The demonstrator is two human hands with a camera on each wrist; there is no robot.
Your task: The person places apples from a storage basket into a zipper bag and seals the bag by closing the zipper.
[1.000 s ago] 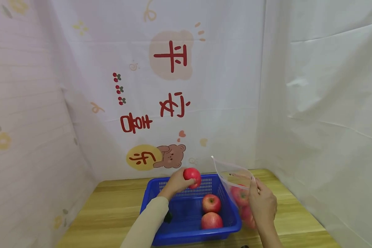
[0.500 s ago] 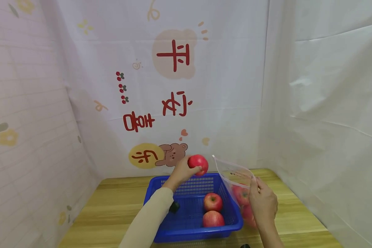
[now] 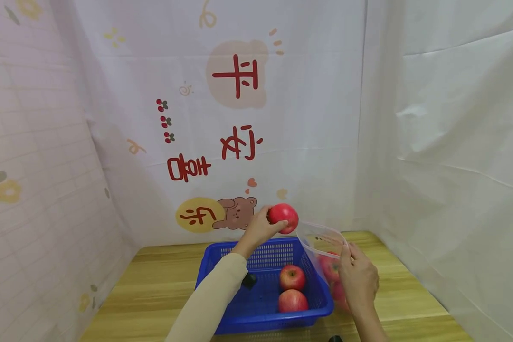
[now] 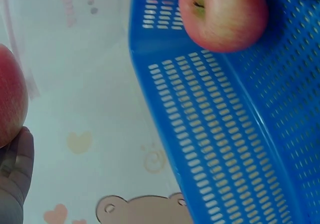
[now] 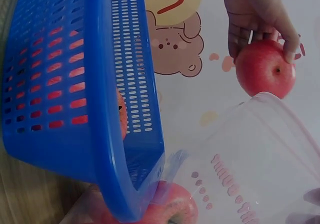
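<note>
My left hand [image 3: 260, 230] grips a red apple [image 3: 285, 217] above the blue basket's back right corner, beside the mouth of a clear zip-top bag [image 5: 250, 154]. In the right wrist view, the held apple [image 5: 265, 70] overlaps the bag's upper corner. My right hand [image 3: 359, 278] pinches the bag's rim, and the bag hangs open outside the basket's right wall. Inside the bag lie apples [image 3: 330, 270], partly hidden by that hand. Two more apples [image 3: 292, 277] sit along the right side of the blue basket [image 3: 248, 327].
A small dark green object [image 3: 249, 280] lies in the basket, partly behind the left sleeve. Another dark object [image 3: 336, 338] shows at the frame's bottom edge. The wood-grain table [image 3: 154, 280] is enclosed by printed white cloth [image 3: 308, 118] at the back and sides.
My left hand has carried the apple up and to the right, from over the basket to the bag's opening. The right hand has stayed nearly still, holding the bag.
</note>
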